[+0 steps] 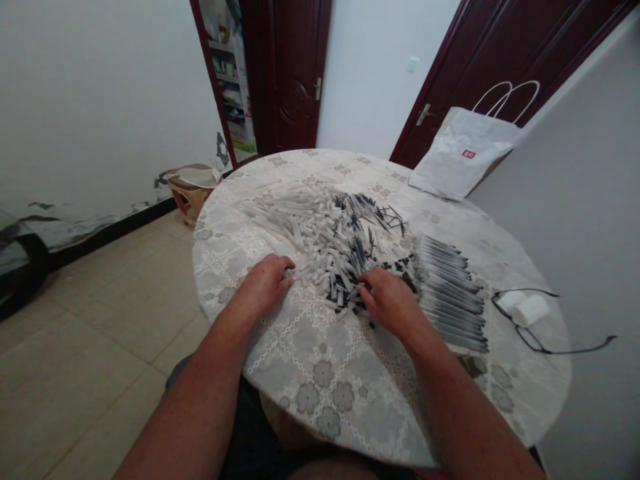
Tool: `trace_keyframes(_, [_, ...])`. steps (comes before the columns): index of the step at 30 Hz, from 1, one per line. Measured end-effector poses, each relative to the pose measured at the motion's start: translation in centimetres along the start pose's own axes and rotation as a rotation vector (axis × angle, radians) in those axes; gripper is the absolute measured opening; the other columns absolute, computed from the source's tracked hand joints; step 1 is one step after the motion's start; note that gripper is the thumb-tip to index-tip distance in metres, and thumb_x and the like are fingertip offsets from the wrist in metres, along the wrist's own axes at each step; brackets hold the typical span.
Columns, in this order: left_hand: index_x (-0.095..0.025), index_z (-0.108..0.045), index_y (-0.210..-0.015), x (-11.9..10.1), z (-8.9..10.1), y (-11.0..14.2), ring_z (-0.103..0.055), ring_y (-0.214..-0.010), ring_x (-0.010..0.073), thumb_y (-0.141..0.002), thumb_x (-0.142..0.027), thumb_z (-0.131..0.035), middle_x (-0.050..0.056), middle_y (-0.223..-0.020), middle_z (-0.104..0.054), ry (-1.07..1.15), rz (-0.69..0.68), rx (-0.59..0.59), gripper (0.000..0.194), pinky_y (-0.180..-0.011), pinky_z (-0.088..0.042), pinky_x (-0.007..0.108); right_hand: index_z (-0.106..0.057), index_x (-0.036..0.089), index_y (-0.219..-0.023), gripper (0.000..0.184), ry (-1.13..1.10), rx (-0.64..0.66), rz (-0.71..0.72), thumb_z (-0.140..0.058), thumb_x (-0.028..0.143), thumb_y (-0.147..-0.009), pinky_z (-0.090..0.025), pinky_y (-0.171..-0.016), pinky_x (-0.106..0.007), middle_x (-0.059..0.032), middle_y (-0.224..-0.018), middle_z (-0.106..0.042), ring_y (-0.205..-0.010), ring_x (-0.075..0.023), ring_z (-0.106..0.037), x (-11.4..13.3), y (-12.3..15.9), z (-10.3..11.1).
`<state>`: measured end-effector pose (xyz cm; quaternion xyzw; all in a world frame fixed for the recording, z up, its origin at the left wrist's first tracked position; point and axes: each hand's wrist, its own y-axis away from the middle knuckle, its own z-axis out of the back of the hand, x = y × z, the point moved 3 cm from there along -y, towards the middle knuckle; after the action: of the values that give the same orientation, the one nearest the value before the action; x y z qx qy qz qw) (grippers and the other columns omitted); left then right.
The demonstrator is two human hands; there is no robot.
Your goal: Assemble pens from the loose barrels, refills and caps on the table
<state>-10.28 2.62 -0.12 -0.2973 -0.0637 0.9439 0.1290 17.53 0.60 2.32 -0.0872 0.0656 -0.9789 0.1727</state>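
Note:
On the round table lies a heap of pen parts. My left hand (269, 285) rests at the heap's left edge, beside the white pen tubes (295, 223) and short whitish pieces (320, 257). Its fingers are curved, with a gap between thumb and forefinger and nothing visible in it. My right hand (393, 298) is at the near right side of the heap, fingers bent close together over small black pieces (344, 303). What its fingertips hold, if anything, is hidden. Thin dark refills (359, 253) lie just beyond it. A row of pens (453, 303) lies right of this hand.
A patterned cloth covers the round table (327, 393). Glasses (535, 340) and a white roll-like item (531, 310) lie at the right. A white paper bag (463, 153) stands at the far right. A stool (190, 193) stands beyond the left edge.

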Motion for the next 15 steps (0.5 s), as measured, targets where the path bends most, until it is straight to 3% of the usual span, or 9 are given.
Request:
trace_keyframes(6, [-0.023,-0.073,-0.106,-0.7,-0.4,0.1,-0.064,-0.091,0.0269,-0.081,-0.022,-0.063,0.011,-0.101,-0.069,0.072,-0.006,-0.017,0.027,-0.089,-0.047,0.04,-0.069,0.02,-0.097,0.025,0.053,-0.033,-0.003,-0.059,0.043,-0.096,-0.045,-0.072,-0.03,-0.0097,-0.097,-0.066,-0.087,-0.0223,-0.065,1.9,0.0,-1.4])
trace_keyframes(11, [-0.023,-0.074,-0.105,-1.5,-0.4,0.3,-0.064,-0.09,0.0263,-0.083,-0.025,-0.065,0.01,-0.101,-0.068,0.159,-0.032,-0.058,0.024,-0.088,-0.046,0.039,-0.066,0.02,-0.089,0.017,0.114,-0.042,-0.036,-0.058,0.034,-0.095,-0.041,-0.065,-0.028,-0.0089,-0.091,-0.067,-0.078,-0.0198,-0.064,2.6,-0.3,-1.4])
trace_keyframes(15, [-0.02,-0.073,-0.105,-2.3,-0.3,0.4,-0.064,-0.084,0.0238,-0.088,-0.028,-0.061,0.01,-0.1,-0.067,0.144,-0.044,-0.102,0.022,-0.087,-0.047,0.039,-0.065,0.019,-0.09,0.015,0.028,-0.141,-0.091,-0.055,0.03,-0.095,-0.041,-0.068,-0.028,-0.0082,-0.089,-0.067,-0.077,-0.0197,-0.062,1.6,-0.2,-0.8])
